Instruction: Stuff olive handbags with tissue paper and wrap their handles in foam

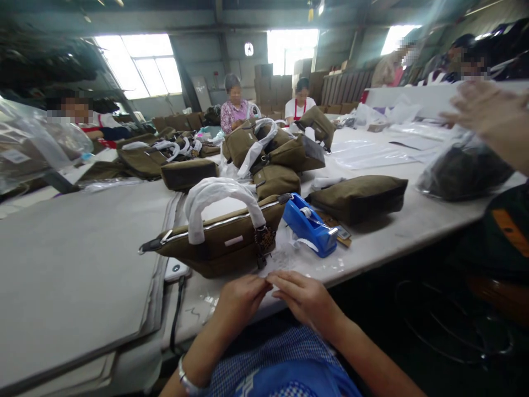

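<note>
My left hand (241, 300) and my right hand (305, 296) meet at the fingertips by the table's front edge. Their fingers are bent and pressed together; anything pinched between them is hidden. Just beyond stands an olive handbag (215, 251), upright, its handles (223, 190) wrapped in white paper and a silver zipper along its top. From its right front hangs a patterned tag (264, 240). A blue tape dispenser (309, 226) sits to the right of the bag, with crumpled clear plastic (285, 248) between them.
Stacked grey sheets (78, 264) cover the left of the table (372, 242). A white phone (176, 269) and a black cable (178, 314) lie beside them. More olive bags (359, 196) are piled behind. At right, a co-worker's hands (491, 116) are above a plastic-wrapped bag (467, 165).
</note>
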A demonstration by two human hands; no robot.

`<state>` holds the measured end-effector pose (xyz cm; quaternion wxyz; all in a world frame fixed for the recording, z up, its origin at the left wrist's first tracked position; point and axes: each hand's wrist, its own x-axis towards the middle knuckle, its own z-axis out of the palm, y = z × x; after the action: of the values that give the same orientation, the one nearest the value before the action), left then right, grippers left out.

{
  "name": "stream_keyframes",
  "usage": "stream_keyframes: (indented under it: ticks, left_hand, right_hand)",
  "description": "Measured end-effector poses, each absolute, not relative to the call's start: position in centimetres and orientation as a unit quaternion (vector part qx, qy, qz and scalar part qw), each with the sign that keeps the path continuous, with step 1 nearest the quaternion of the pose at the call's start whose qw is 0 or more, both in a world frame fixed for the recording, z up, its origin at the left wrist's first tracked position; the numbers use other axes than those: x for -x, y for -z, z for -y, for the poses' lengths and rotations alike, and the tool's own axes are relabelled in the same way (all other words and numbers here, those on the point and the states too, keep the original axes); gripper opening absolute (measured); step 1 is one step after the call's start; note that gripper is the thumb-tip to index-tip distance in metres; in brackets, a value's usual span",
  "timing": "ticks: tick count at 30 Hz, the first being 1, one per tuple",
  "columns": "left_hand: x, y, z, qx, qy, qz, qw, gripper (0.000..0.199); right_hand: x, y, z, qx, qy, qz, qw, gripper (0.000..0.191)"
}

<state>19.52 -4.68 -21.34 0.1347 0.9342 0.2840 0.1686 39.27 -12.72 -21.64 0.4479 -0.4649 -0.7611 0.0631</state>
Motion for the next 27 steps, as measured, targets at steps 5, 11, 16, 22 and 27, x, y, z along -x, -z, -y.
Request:
stream_keyframes:
  ticks: [5,11,16,22,27]
  left_hand:
    - [-20.5,18.7,5.0,-0.936,-0.122,-0.32,0.077,0.017]
    - [-20.3,17.4,4.8,-0.908,-0.024,-0.419,0.004,0.019]
    - [-19.8,16.8,5.0,-0.868,0.004,-0.496,-0.028,0.021]
    - [-21.0,16.6,6.2,-0.913,-0.057,-0.405,0.001,0.017]
    - [-21.5,17.3,6.0,-0.915,-0.194,-0.347,0.073,0.013]
  right_hand:
    - [-40.4,22.2,12.5,0.533,-0.068,0.699,0.472,0.018]
    - [-42.2,20.5,13.3,0.642,0.015,0.546,0.538,0.026]
    - [-40.3,19.2,14.3,0.592,-0.142,0.507,0.611,0.019]
    - [-38.4,22.0,13.1,0.507,-0.068,0.666,0.542,0.026]
    - [-39.7,22.5,11.9,0.497,-0.111,0.668,0.543,0.017]
